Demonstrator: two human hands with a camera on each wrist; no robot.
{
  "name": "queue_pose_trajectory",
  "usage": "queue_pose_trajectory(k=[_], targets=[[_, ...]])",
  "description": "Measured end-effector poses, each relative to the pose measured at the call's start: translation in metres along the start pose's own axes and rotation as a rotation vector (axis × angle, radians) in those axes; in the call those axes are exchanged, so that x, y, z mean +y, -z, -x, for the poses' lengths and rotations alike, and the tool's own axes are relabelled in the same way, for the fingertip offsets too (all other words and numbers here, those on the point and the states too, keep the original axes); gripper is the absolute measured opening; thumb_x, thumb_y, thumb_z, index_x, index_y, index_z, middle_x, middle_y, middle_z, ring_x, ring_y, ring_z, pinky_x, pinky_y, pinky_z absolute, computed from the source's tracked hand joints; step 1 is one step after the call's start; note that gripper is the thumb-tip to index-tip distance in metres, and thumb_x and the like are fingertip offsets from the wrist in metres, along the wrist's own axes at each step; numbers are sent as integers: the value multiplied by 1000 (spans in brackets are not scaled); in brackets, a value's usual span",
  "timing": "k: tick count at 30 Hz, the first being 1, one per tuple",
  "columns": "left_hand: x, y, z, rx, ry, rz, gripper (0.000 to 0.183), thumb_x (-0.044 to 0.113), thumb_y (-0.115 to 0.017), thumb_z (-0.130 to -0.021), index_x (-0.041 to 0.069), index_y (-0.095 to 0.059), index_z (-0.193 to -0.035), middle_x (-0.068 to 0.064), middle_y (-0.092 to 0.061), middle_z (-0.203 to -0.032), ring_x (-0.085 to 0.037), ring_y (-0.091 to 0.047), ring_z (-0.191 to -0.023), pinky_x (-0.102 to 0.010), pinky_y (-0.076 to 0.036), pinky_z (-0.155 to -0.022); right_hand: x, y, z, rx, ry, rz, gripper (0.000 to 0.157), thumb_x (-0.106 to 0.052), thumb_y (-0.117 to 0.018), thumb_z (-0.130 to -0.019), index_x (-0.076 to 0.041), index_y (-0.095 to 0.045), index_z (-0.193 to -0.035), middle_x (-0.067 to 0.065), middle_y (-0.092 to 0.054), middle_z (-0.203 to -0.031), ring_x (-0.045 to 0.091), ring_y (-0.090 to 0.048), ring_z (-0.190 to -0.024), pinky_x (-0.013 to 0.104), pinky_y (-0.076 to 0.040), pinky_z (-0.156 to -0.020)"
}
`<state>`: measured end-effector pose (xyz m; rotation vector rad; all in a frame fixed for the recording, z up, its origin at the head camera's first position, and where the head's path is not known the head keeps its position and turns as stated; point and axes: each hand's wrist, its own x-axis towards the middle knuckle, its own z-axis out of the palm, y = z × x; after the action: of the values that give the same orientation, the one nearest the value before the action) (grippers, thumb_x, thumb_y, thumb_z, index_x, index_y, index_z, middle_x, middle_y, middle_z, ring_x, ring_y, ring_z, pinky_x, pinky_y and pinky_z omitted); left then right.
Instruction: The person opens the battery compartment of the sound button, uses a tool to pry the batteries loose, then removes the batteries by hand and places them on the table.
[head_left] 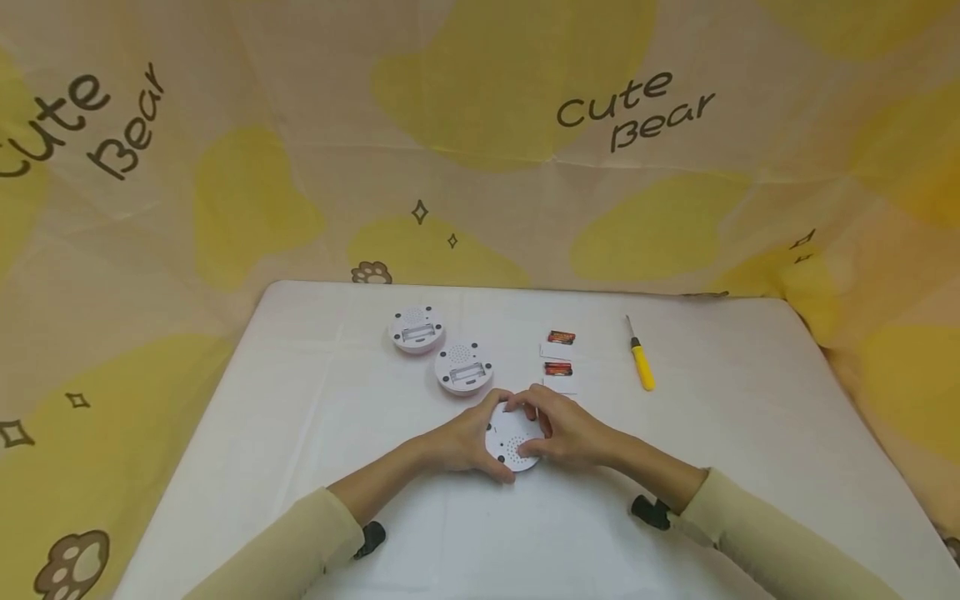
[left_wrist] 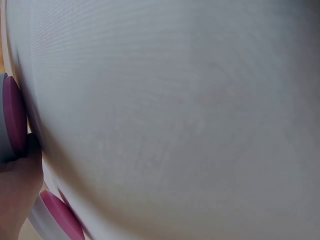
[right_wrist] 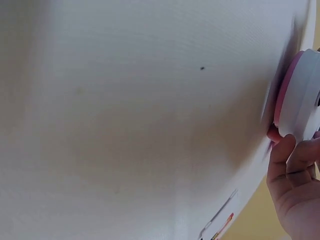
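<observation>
A round white device (head_left: 513, 433) with a pink lower part lies on the table, its perforated face and dark feet upward. My left hand (head_left: 472, 437) grips it round the left edge, thumb at the near side. The right hand (head_left: 566, 425) holds it from the right, its thumb over the small holes and its curled fingers at the far edge. Those fingers cover part of the device, so what lies beneath them is hidden. In the right wrist view, the right fingers (right_wrist: 295, 170) touch the device's side (right_wrist: 295, 100).
Two similar round devices (head_left: 463, 367) (head_left: 417, 328) lie beyond my left hand with bare battery compartments. Past my right hand are small red-and-black batteries (head_left: 558, 368) (head_left: 561, 337) beside white pieces (head_left: 560, 384). Farther right lies a yellow-handled screwdriver (head_left: 641, 364) on the white table (head_left: 300, 400).
</observation>
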<state>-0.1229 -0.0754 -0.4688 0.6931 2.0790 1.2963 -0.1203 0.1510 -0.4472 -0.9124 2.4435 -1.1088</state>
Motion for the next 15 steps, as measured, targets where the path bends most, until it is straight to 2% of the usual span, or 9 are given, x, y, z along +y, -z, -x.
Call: queue_pose_trajectory(k=[15], targets=[[-2, 0, -1, -9, -27, 13, 93, 21, -93, -67, 25, -33, -138, 8, -55, -122, -9, -54, -108, -30, -39, -97, -2, -1, -2, -6, -19, 5, 51, -15, -85, -79, -12, -56, -122, 1, -47, -96, 11, -46, -74, 21, -41, -64]])
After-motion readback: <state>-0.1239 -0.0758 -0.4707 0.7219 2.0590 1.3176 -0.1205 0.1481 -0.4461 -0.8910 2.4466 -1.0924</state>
